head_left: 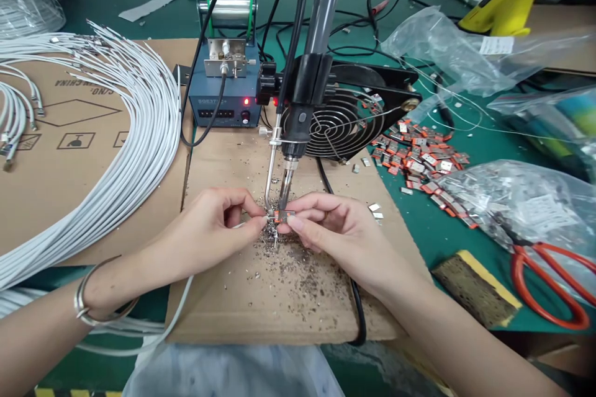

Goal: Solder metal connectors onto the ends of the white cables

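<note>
- Green worktop runs back to a pale wall, with a brown cardboard sheet laid over it in front of me.
- My left hand is closed to a pinch, thumb against forefinger, on the end of a white cable that trails down below my wrist.
- My right hand also pinches, thumb and fingertips closed on a small orange-and-metal connector, its other fingers curled loosely behind.
- That connector sits between my two hands, right at the tip of a clamped soldering iron; I can't tell whether they touch.
- Dark specks and bits of metal litter the cardboard beneath.
- Behind the iron stand a blue box with a lit red lamp, a spool of solder above it, and a black fan.
- To my left curves a thick bundle of white cables.
- To my right lie a heap of connectors, a clear plastic bag, a sponge and red-handled scissors.
</note>
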Demonstrator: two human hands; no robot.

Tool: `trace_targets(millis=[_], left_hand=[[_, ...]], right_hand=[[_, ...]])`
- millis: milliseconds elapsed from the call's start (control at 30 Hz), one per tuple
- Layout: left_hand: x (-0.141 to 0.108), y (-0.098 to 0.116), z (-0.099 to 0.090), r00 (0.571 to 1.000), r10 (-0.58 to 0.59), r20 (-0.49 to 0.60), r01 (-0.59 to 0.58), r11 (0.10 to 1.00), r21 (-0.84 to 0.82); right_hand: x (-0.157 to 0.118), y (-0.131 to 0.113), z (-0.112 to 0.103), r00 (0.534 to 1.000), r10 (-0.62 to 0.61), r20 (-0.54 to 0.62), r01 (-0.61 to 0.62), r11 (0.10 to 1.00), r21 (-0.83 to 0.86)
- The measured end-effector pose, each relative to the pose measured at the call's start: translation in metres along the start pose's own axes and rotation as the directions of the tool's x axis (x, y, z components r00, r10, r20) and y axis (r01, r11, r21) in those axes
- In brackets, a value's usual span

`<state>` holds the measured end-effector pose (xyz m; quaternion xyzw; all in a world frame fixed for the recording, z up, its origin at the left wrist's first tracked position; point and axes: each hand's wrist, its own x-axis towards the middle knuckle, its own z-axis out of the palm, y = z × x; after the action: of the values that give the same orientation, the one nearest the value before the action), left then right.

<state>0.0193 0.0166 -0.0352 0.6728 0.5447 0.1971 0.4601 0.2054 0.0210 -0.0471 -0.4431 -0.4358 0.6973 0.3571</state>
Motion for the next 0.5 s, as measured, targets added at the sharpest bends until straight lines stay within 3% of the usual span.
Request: trace_targets(millis=[500], left_hand=[[-0.0001, -0.0038, 0.0002, 1.0, 0.023, -0.006, -0.022, 0.999, 0.048]], right_hand=[[-0.0015, 0.0006, 0.0005, 1.0, -0.026, 0.003, 0.026, 1.0, 0.013]])
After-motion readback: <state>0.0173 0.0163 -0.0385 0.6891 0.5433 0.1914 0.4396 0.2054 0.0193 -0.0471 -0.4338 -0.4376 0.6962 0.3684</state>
